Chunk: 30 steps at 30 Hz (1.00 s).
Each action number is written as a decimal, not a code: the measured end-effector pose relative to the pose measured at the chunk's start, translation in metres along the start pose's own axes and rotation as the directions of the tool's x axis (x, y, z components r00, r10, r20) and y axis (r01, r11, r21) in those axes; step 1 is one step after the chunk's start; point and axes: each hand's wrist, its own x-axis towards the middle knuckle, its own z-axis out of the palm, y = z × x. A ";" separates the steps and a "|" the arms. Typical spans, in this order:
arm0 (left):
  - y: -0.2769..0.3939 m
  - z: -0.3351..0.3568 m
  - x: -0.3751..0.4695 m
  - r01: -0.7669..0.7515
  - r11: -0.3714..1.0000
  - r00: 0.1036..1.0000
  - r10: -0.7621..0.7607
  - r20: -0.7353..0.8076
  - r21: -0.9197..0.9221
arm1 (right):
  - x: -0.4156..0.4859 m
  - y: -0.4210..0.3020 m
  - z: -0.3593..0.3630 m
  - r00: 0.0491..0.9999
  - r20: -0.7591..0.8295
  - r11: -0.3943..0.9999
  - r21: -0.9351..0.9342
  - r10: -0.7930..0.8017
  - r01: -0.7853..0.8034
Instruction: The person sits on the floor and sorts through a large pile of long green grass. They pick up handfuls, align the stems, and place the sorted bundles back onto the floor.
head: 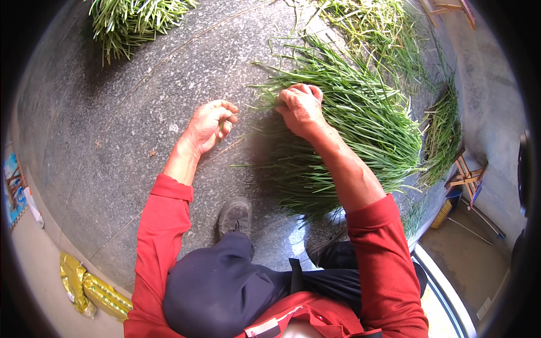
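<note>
My right hand [301, 105] is palm down over a large heap of long green leaves, likely garlic chives [363, 114]. Its fingers are curled in on the leaf tips at the heap's left side, and paler wisps stick out beside the thumb. The fingertips themselves are hidden under the hand. To the left, apart from the heap, my left hand [213, 124] hovers above the grey speckled stone floor [169, 84]. Its fingers are loosely bent and spread a little; I make out no leaf clearly held there. The cut ends of the heap point right.
Another leaf bundle [135, 25] lies at the top left. Loose, yellowish trimmings [372, 25] spread at the top right, with more trimmings [441, 135] along the wall. A folding stool [467, 173], a broom [441, 213] and yellow packages [95, 287] stand around the edges. My shoe [235, 215] is below the hands.
</note>
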 end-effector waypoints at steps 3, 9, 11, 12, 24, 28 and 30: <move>-0.001 0.007 0.002 -0.001 0.996 1.000 0.001 0.000 0.087 | 0.000 0.003 -0.005 0.994 0.092 0.996 0.060 0.065 -0.071; -0.011 0.032 0.014 0.061 0.962 0.986 -0.099 0.134 0.266 | -0.001 0.008 -0.006 0.990 0.096 0.984 0.137 0.101 -0.113; -0.012 0.044 0.022 0.054 0.967 0.991 -0.082 0.105 0.249 | -0.002 0.008 -0.006 0.991 0.087 0.980 0.157 0.106 -0.119; -0.011 0.049 0.027 0.055 0.970 0.993 -0.078 0.088 0.239 | -0.002 0.009 -0.006 0.990 0.096 0.979 0.168 0.104 -0.119; 0.006 0.074 0.050 -0.070 0.986 0.963 0.027 0.267 0.151 | -0.004 0.010 -0.001 0.997 0.044 0.987 0.145 0.056 -0.061; 0.002 0.082 0.050 -0.131 0.957 0.977 0.080 0.195 0.259 | -0.002 0.007 0.000 0.996 0.048 0.993 0.095 0.068 -0.073; 0.000 0.085 0.050 -0.144 0.952 0.985 0.110 0.135 0.270 | -0.001 0.007 -0.002 0.991 0.097 0.991 0.091 0.091 -0.100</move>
